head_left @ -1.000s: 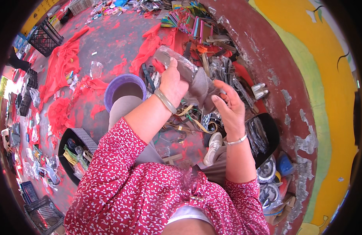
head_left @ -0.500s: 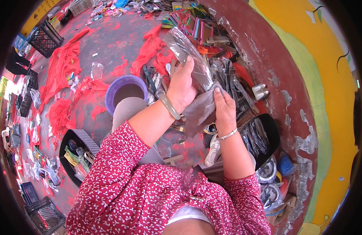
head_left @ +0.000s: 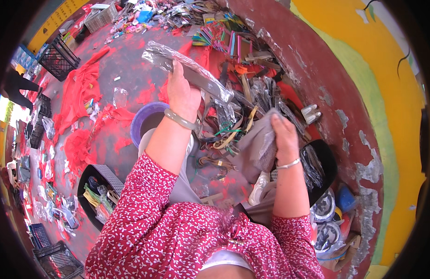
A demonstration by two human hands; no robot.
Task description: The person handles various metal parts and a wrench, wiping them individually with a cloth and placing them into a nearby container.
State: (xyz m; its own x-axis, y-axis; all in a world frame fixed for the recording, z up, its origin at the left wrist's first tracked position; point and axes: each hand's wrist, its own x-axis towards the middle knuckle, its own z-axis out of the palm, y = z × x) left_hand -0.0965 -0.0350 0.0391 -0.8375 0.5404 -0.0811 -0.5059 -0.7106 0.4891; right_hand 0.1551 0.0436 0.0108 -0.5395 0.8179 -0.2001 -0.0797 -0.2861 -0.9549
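Observation:
My left hand [head_left: 183, 93] is raised in the middle, closed round a long flat grey piece in clear shiny plastic wrap [head_left: 196, 76]. The wrapped piece slants from upper left to lower right. To the right, my right hand [head_left: 285, 139] pinches a grey-brown cloth [head_left: 267, 151], which hangs down over my knee, apart from the wrapped piece. Between my hands lies a heap of tangled straps [head_left: 233, 132]. Beyond the cloth, several dark plastic-wrapped pieces [head_left: 266, 93] are piled by the wall.
A purple bucket [head_left: 137, 122] holding murky liquid stands left of my knee. Black bins flank me, one with mixed items [head_left: 87, 176], one with dark wrapped pieces [head_left: 330, 169]. A peeling red wall [head_left: 312, 74] rises at right. Red sheeting [head_left: 77, 97] and crates [head_left: 60, 58] lie left.
My hands have moved apart. My left hand has carried the wrapped piece left, away from the cloth. My right hand has shifted right and slightly down with the cloth.

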